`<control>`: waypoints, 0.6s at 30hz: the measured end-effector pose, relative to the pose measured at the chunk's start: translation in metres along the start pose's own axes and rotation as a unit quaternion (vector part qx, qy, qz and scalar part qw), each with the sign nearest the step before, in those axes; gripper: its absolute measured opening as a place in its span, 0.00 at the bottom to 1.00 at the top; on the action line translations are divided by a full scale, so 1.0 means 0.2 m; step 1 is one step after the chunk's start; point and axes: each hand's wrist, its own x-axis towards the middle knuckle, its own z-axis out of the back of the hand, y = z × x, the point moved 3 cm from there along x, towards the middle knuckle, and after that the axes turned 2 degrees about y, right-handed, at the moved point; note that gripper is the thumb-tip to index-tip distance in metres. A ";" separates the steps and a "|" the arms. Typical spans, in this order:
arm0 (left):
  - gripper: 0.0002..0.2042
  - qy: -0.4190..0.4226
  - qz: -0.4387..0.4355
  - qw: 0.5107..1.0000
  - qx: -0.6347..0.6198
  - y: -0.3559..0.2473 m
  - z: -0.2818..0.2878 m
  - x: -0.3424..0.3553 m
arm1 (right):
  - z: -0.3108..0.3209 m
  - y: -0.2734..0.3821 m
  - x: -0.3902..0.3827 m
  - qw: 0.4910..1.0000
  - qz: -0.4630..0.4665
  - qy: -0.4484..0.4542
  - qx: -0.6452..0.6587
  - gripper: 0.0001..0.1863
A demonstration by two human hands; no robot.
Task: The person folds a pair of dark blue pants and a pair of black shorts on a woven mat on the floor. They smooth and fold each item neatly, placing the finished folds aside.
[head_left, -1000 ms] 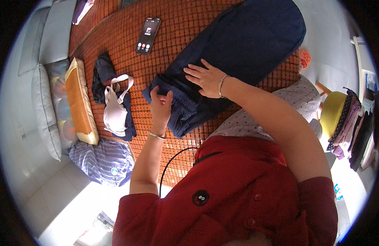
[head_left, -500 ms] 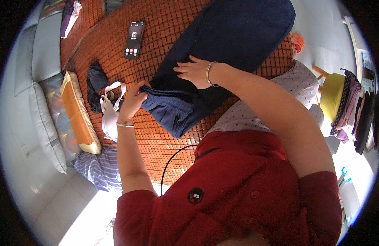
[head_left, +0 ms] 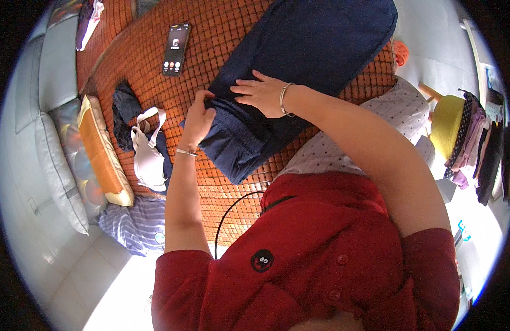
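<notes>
A navy garment (head_left: 299, 44) lies spread over the brown woven mat (head_left: 211, 33), its ribbed near end folded over on itself. My left hand (head_left: 200, 118) grips the left edge of that folded end, fingers curled on the fabric. My right hand (head_left: 260, 96) lies open, fingers spread flat on the garment just above the fold. Left of my left hand are a pale pink bra (head_left: 146, 163) and a crumpled dark cloth (head_left: 126, 107). A black phone (head_left: 176, 49) with a lit screen rests farther up the mat.
A tan-and-cream cushion (head_left: 103, 157), grey seat cushions (head_left: 56, 66) and a blue striped cloth (head_left: 131, 223) line the left side. At the right stands a yellow stool (head_left: 445, 127) with clothes (head_left: 470, 143) draped beside it. A black cable (head_left: 227, 212) loops near my waist.
My left hand has shifted left, then slightly up and right, still at the folded end. My right hand stays spread on the fabric, slightly farther left in the picture.
</notes>
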 end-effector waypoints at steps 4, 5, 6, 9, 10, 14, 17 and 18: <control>0.19 -0.029 -0.063 0.996 0.048 0.04 -0.06 0.03 | 0.00 0.01 0.00 1.000 0.002 -0.014 -0.007 0.33; 0.19 -0.065 -0.116 0.983 0.127 -0.01 -0.08 0.03 | 0.00 0.00 0.00 1.000 0.003 -0.019 -0.009 0.33; 0.22 -0.060 -0.102 0.974 0.191 -0.04 -0.10 0.02 | -0.01 0.01 0.01 1.000 0.002 -0.024 -0.010 0.32; 0.25 -0.170 -0.172 0.941 0.238 -0.13 -0.10 -0.05 | -0.03 0.01 0.00 0.999 -0.002 -0.041 -0.008 0.32; 0.27 -0.182 -0.171 0.941 0.228 -0.11 -0.09 -0.06 | -0.04 0.00 0.00 0.999 -0.001 -0.050 -0.006 0.32; 0.30 -0.205 -0.221 0.916 0.264 -0.18 -0.17 -0.05 | -0.06 0.01 -0.02 0.995 -0.002 -0.097 -0.016 0.30; 0.28 -0.182 -0.187 0.920 0.291 -0.09 -0.35 -0.04 | -0.10 0.01 -0.06 0.986 0.019 -0.157 -0.058 0.27; 0.27 -0.173 -0.170 0.927 0.287 -0.09 -0.36 -0.04 | -0.12 -0.01 -0.11 0.984 0.026 -0.169 -0.054 0.27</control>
